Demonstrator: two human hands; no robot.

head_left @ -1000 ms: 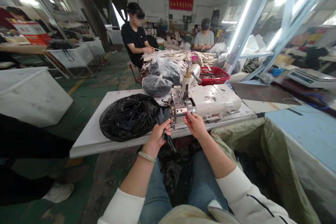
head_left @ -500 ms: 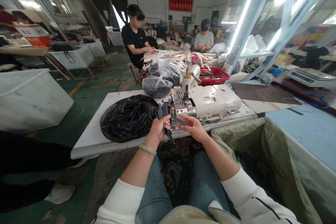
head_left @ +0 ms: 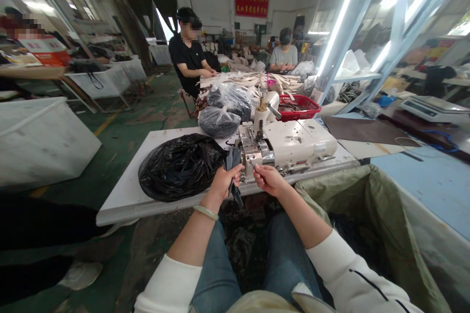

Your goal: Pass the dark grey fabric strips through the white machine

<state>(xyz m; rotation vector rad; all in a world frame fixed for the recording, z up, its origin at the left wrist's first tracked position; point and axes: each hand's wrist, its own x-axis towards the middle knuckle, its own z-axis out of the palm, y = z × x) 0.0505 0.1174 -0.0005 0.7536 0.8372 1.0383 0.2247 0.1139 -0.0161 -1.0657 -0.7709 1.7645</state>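
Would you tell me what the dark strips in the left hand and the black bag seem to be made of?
The dark strips look like dull leather or fabric; I cannot tell which. The black bag looks like thin plastic, shiny at its creases.

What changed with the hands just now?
The right hand drew back a little from the white machine, and its fingers pinched together. The left hand kept hold of the dark strips and rose nearer the machine. The black bag stayed put.
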